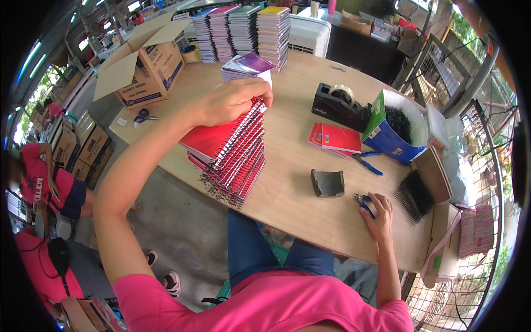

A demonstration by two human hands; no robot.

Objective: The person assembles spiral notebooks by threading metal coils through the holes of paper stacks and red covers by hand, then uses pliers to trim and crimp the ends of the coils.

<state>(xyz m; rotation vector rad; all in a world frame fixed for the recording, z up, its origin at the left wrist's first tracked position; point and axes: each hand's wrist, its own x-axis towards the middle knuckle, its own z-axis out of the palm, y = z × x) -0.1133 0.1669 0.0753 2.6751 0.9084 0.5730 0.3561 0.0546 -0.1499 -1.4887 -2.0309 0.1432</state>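
Note:
A tall stack of red spiral notebooks (235, 160) stands at the table's near edge, left of centre, its wire-bound edges uneven. My left hand (235, 102) lies over the top of it, fingers curled down past the upper notebook's far corner; part of that notebook is hidden under my palm. On the right, my right hand (379, 214) closes around small blue-handled pliers (363, 202), which rest on the tabletop. A dark grey curved block (327, 183) sits between the stack and the pliers. Beyond it lie a few flat red notebooks (338, 138), beside another blue-handled tool (369, 164).
A black tape dispenser (337, 108) and a box of black spirals (395, 124) stand at the right. Loose black spiral combs (415, 196) lie near the right edge. Tall notebook piles (243, 30), an open carton (152, 72) and scissors (145, 116) occupy the far left. People stand at left.

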